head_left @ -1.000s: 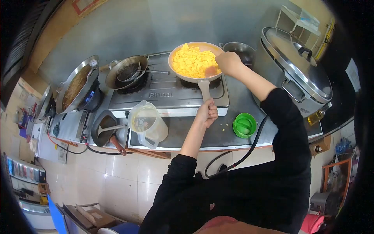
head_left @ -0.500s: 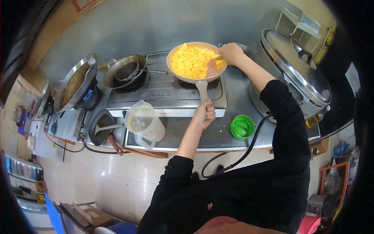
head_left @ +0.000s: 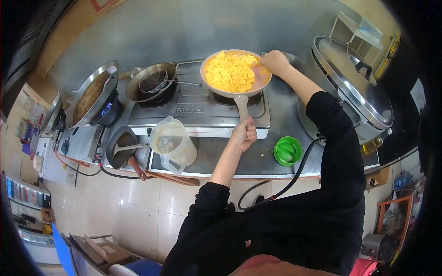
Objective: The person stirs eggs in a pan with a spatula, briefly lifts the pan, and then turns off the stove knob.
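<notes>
My left hand [head_left: 244, 134] is wrapped round the pale handle of a frying pan [head_left: 262, 82] on the right burner of the stove. Yellow scrambled eggs [head_left: 229, 72] are heaped over the left and middle of the pan, and its right side is partly bare. At the pan's right rim, my right hand [head_left: 276, 63] is closed round a spatula. Most of that spatula is hidden by my fingers; its pinkish head shows faintly among the eggs.
Left of the pan, a wok [head_left: 133, 94] with a strainer [head_left: 154, 83] occupies the other burner of the gas stove [head_left: 193, 117]. In front stand a plastic jug [head_left: 184, 152] and a green bowl [head_left: 282, 160]. A big cooker [head_left: 331, 92] and black hose [head_left: 301, 165] are at right.
The spatula head has shifted slightly within the pan, and the eggs beside it have moved a little. My left hand keeps its hold on the handle. The view has shifted slightly.
</notes>
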Motion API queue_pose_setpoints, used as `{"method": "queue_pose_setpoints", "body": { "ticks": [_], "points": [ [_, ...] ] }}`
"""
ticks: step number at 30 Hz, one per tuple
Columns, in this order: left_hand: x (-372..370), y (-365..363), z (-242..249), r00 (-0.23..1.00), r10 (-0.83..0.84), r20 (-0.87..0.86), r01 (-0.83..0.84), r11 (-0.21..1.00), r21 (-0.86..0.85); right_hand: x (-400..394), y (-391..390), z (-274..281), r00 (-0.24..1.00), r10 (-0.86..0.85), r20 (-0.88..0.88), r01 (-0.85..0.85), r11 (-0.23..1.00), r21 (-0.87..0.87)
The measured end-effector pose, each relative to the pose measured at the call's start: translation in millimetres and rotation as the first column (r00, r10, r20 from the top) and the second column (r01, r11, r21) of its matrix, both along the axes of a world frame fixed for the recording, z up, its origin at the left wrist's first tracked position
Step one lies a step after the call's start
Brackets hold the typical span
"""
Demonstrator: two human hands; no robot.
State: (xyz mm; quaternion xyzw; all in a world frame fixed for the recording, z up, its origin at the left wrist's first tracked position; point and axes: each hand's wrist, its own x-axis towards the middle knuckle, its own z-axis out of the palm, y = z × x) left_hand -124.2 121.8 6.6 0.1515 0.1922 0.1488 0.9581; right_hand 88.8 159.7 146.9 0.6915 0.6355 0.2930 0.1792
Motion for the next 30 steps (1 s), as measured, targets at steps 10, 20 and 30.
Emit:
{"method": "queue_pose_setpoints", "body": {
  "ticks": [10,20,30],
  "points": [
    [0.1,-1.4,-1.2,1.000,0.003,-0.007,-0.003,1.000,-0.002,-83.5,-30.5,75.7,0.936,-0.108,-0.335,0.120,0.993,0.014],
    [-0.1,-2.1,2.5,1.000,0.019,-0.008,-0.019,1.000,0.011,-102.0,-11.1,4.6,0.895,0.086,-0.437,-0.126,0.990,-0.063],
    [2.4,-4.1,1.1,1.000,0.012,-0.018,-0.012,0.999,0.035,-78.9,-0.5,27.0,0.904,-0.099,-0.416,0.049,0.990,-0.130]
  ]
}}
